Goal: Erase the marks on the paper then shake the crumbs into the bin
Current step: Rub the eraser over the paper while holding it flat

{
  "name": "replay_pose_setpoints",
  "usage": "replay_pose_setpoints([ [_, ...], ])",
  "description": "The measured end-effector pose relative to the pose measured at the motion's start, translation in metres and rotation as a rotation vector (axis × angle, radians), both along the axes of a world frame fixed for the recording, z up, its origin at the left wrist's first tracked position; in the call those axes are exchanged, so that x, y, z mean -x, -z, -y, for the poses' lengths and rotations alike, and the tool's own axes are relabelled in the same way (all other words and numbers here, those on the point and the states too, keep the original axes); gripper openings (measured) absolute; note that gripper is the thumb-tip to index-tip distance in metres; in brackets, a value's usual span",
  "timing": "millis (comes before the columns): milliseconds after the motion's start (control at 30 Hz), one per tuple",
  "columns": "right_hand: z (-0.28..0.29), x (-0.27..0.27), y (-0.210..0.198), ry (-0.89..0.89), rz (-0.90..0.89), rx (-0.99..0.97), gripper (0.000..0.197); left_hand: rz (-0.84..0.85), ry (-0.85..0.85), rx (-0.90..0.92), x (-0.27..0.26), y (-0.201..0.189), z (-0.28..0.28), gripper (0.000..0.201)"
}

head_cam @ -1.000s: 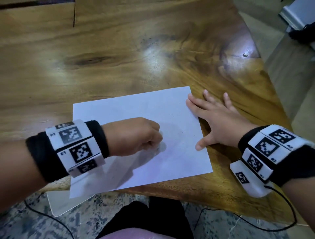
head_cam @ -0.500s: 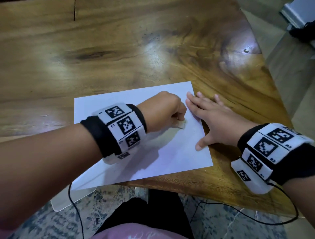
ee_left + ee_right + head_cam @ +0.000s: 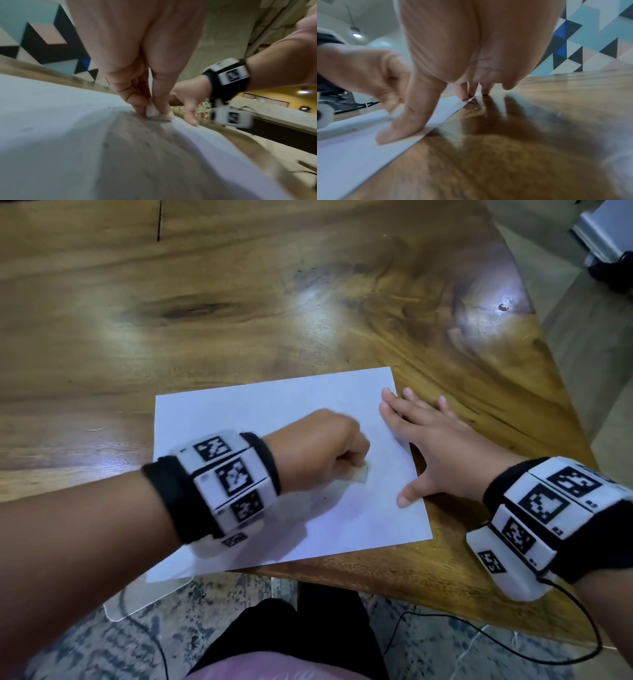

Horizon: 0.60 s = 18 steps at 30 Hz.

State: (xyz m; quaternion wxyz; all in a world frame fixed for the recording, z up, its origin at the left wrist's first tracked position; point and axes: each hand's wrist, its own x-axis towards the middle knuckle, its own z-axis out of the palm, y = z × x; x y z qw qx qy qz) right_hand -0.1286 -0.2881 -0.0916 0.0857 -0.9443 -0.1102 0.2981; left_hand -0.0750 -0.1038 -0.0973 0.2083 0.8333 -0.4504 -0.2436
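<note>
— Pinching a small pale eraser (image 3: 360,474) between thumb and curled fingers, the person's left hand (image 3: 318,448) presses it onto a white sheet of paper (image 3: 260,412), right of the sheet's middle. Where does the sheet lie?

— Flat on a wooden table (image 3: 239,302), at its near edge, one near corner overhanging. Dark eraser crumbs (image 3: 145,135) speckle the page beside the eraser, as the left wrist view shows.

— And the right hand (image 3: 442,453)?

— Spread flat, fingers straight and splayed, gripping nothing. Its thumb and forefinger press the paper's right edge; the other fingers rest on bare wood just beyond it.

— Anything else in frame?

— Black wrist bands carrying white marker blocks (image 3: 233,474) on both arms, a thin black cable (image 3: 513,642) trailing from the right one, and a clear plastic sheet (image 3: 144,597) below the table's edge.
</note>
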Motion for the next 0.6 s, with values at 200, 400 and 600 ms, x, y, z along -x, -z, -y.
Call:
replay_pose_setpoints([
  [200,0.000,0.000,-0.001,-0.009,0.000,0.019,0.128,-0.064,0.123,-0.072,0.008,-0.004,-0.014,0.006],
  [400,-0.002,0.000,-0.002,0.001,-0.006,0.025,0.128,0.015,0.029,-0.055,-0.011,-0.003,0.014,0.016],
  [600,-0.001,0.001,-0.002,-0.001,-0.001,0.009,0.127,-0.107,0.180,-0.109,0.010,-0.001,-0.022,0.005],
])
